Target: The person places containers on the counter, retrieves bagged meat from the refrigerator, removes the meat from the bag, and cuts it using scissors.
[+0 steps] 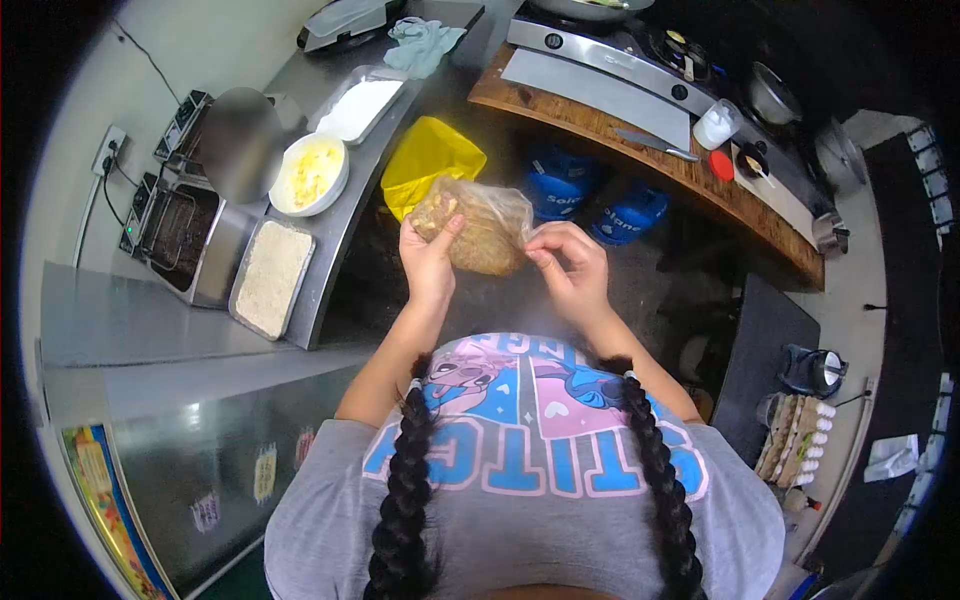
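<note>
Your left hand [432, 254] has fingers lost behind the bag [488, 238], and you can't make out what's inside. Blur eats part of the fryer [214, 250], the top edge chops your pan [590, 9], and the wooden counter [568, 122] partly covers the tanks [560, 182].

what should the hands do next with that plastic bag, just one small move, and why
Perhaps gently ease open the loose end of the plastic bag with the right hand: that hand pinches the thin, clear end, while the left hand grips the filled part. I can't tell whether the bag is open or tied.
</note>
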`<state>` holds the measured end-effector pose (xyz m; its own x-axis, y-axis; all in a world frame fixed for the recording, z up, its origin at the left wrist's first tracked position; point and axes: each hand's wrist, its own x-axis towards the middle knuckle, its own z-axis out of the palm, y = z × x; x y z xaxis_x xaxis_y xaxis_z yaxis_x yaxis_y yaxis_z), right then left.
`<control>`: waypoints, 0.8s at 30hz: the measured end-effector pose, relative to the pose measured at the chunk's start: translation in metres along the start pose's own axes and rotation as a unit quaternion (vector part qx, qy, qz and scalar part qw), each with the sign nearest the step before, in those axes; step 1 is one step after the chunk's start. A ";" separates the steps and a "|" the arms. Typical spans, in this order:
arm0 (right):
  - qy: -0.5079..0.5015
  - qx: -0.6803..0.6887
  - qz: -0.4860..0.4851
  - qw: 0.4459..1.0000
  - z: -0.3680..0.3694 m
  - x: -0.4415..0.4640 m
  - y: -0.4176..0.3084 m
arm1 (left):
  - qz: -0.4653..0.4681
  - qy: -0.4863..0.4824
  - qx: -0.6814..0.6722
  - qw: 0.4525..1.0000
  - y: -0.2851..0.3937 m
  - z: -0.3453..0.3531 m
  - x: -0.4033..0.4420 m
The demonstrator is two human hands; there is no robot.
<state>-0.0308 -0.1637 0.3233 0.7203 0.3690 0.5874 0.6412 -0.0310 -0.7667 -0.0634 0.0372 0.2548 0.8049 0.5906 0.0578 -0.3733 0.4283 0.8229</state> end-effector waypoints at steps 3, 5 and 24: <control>0.063 0.212 0.151 0.963 0.014 0.008 0.005 | 0.004 -0.022 0.002 1.000 0.002 -0.008 0.015; 0.084 0.299 0.175 0.934 0.007 0.017 0.038 | 0.003 -0.035 -0.001 0.999 0.004 -0.014 0.024; -0.241 0.035 0.100 0.965 0.029 0.236 0.225 | -0.021 -0.042 0.144 0.988 -0.015 0.022 0.233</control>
<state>0.2760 -0.0563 0.2822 0.6101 0.7516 0.2507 0.4713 -0.0899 -0.8774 0.1401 0.1528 0.2685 0.8571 0.5119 0.0579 -0.2020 0.2304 0.9519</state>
